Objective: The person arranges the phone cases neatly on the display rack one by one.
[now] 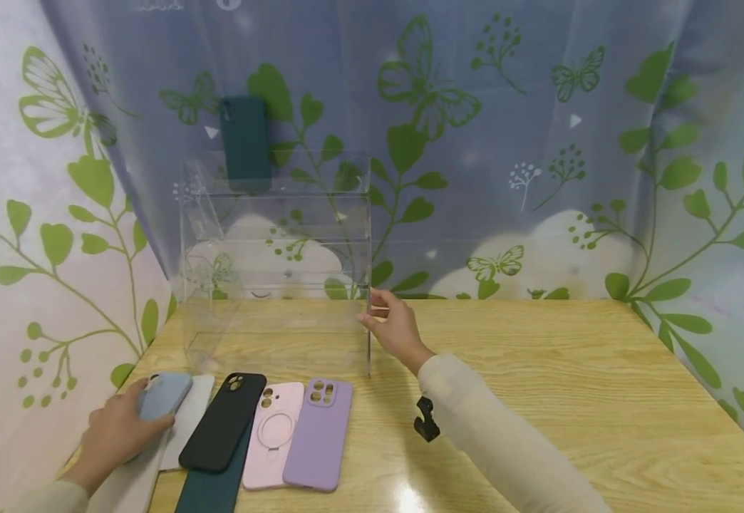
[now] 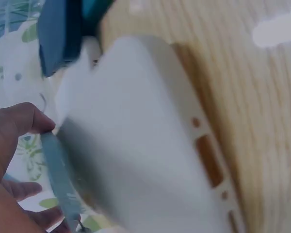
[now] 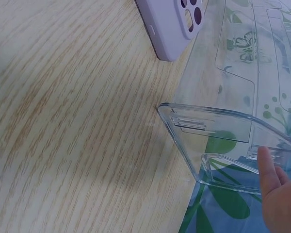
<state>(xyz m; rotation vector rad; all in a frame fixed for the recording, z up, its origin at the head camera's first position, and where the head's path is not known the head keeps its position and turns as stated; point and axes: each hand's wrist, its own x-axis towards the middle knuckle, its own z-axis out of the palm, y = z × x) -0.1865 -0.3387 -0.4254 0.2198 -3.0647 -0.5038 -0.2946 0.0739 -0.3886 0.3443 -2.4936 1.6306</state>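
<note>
My left hand (image 1: 115, 427) grips a light blue phone case (image 1: 165, 395) by its edges, over a white phone case (image 1: 131, 477). In the left wrist view the blue case (image 2: 58, 170) stands tilted against the white one (image 2: 131, 126), thumb on its edge. With thumb and fingers at its right side panel (image 3: 223, 145), my right hand (image 1: 398, 328) holds a clear acrylic tiered rack (image 1: 282, 235). A dark green phone case (image 1: 246, 142) stands upright in the top tier.
Right of the left hand lie another white case (image 1: 189, 424), a black case (image 1: 224, 424) over a dark teal one (image 1: 214, 488), a pink case with a ring (image 1: 276, 434) and a purple case (image 1: 319, 438). Patterned cloth (image 1: 507, 142) hangs behind the wooden table (image 1: 539, 370).
</note>
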